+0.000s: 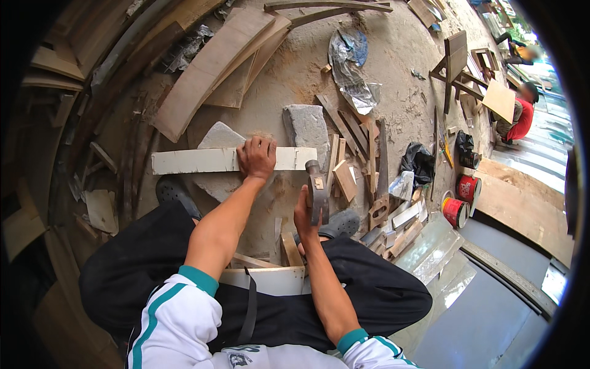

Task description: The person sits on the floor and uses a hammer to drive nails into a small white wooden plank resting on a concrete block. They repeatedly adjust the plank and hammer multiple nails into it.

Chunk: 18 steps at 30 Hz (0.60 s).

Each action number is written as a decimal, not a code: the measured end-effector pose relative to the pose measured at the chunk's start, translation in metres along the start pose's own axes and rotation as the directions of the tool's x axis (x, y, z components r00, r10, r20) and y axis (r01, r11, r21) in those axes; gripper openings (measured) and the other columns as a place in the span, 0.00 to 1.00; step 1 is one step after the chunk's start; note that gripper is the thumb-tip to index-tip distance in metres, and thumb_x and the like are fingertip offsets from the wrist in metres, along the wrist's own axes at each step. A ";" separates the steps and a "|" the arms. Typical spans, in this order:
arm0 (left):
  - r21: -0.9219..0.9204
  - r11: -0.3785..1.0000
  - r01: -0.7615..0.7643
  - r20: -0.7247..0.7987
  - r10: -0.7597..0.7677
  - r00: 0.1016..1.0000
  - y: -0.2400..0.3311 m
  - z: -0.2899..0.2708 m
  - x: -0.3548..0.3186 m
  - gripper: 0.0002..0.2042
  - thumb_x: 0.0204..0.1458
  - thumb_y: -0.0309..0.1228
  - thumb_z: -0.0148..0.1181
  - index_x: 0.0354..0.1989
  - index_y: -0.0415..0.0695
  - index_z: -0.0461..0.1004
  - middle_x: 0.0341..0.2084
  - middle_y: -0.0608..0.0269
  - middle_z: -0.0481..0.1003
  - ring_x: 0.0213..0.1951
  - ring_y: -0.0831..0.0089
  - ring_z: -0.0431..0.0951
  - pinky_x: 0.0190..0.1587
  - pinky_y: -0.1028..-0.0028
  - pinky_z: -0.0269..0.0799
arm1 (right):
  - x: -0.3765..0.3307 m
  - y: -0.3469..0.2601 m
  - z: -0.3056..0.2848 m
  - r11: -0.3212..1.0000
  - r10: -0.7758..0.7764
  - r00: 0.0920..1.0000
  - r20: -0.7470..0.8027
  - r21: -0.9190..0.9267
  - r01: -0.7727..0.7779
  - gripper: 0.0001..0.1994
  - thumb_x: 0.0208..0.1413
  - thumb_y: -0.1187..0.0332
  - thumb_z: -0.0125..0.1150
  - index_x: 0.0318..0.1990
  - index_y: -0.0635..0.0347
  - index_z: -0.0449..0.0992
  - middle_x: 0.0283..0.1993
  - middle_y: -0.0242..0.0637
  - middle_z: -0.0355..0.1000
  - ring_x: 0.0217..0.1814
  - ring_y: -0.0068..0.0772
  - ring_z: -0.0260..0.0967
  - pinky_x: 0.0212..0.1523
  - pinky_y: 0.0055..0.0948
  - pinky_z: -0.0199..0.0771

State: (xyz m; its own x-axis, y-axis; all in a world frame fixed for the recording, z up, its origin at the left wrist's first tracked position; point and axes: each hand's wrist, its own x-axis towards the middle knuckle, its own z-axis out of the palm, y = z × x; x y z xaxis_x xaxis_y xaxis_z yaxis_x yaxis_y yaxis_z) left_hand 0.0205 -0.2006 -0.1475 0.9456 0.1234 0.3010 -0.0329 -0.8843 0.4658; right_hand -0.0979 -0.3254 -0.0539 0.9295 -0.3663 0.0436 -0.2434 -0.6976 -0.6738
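A long, narrow white board (190, 161) lies crosswise in front of me over pale stone blocks, one a flat slab (220, 136) and the other a rough grey block (306, 126). My left hand (256, 158) is closed over the board near its middle, fingers curled across the far edge. In my right hand (303, 215) is a hammer (318, 197), held upright just by the board's right end. Its metal head covers part of the view there, and whether it touches the board I cannot tell. Most of the hammer's handle is hidden.
Wood offcuts and a handsaw (379, 211) lie to the right, near a black plastic bag (418, 163) and red cans (455, 212). Large planks (212, 71) lie far left. Crumpled silvery plastic (353, 74) rests on the ground. A person in red (522, 117) sits far right.
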 end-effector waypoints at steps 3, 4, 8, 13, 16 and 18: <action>0.000 1.000 -0.024 0.010 0.024 1.000 0.000 -0.001 -0.002 0.09 0.53 0.43 0.58 0.28 0.52 0.76 0.31 0.69 0.72 0.40 0.68 0.70 0.49 0.63 0.55 | 0.022 0.004 0.006 0.962 0.269 0.934 0.234 -0.015 -0.273 0.10 0.55 0.69 0.57 0.27 0.67 0.74 0.21 0.53 0.70 0.26 0.54 0.73 0.26 0.42 0.68; 0.001 1.000 -0.030 0.014 0.030 0.999 -0.002 -0.002 -0.003 0.09 0.53 0.42 0.58 0.28 0.52 0.76 0.31 0.69 0.72 0.40 0.68 0.70 0.48 0.64 0.56 | 0.032 -0.005 -0.010 0.970 0.238 0.921 0.308 -0.038 -0.238 0.10 0.56 0.68 0.57 0.29 0.68 0.73 0.22 0.54 0.71 0.29 0.55 0.74 0.26 0.42 0.68; 0.039 0.999 0.004 0.023 -0.005 1.000 -0.001 -0.004 0.007 0.09 0.53 0.42 0.58 0.28 0.51 0.76 0.31 0.69 0.73 0.40 0.68 0.71 0.48 0.64 0.57 | 0.042 -0.024 -0.028 0.986 0.039 0.997 0.068 0.161 -0.049 0.06 0.54 0.72 0.58 0.31 0.66 0.74 0.23 0.53 0.72 0.27 0.56 0.73 0.24 0.38 0.67; -0.027 1.000 -0.007 0.011 0.007 1.000 0.000 0.001 -0.001 0.08 0.52 0.41 0.59 0.29 0.53 0.77 0.31 0.68 0.72 0.39 0.67 0.70 0.48 0.62 0.56 | 0.011 0.023 -0.001 0.995 -0.082 0.991 0.110 0.071 0.075 0.04 0.51 0.74 0.57 0.32 0.66 0.74 0.22 0.53 0.71 0.26 0.54 0.73 0.25 0.37 0.68; -0.021 1.000 0.005 0.022 -0.005 1.000 0.000 0.001 -0.002 0.09 0.53 0.42 0.58 0.29 0.51 0.76 0.31 0.68 0.73 0.40 0.67 0.71 0.48 0.62 0.56 | 0.019 0.019 -0.005 0.989 0.133 0.957 0.256 -0.091 -0.113 0.04 0.52 0.74 0.57 0.32 0.67 0.73 0.20 0.51 0.69 0.22 0.48 0.71 0.24 0.36 0.68; 0.009 1.000 -0.003 -0.010 0.003 1.000 -0.005 0.004 -0.004 0.09 0.53 0.42 0.58 0.29 0.51 0.76 0.31 0.68 0.73 0.40 0.67 0.71 0.48 0.62 0.56 | 0.026 -0.004 -0.017 0.990 0.117 0.979 0.167 0.052 -0.128 0.04 0.53 0.74 0.57 0.31 0.66 0.73 0.21 0.51 0.69 0.23 0.51 0.72 0.24 0.37 0.68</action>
State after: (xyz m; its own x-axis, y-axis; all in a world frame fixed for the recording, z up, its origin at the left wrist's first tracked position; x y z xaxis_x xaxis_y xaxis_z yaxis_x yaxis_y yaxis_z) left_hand 0.0183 -0.1985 -0.1544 0.9422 0.1256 0.3107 -0.0323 -0.8887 0.4574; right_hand -0.0779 -0.3422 -0.0379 0.9277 -0.3374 -0.1598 -0.3453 -0.6126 -0.7110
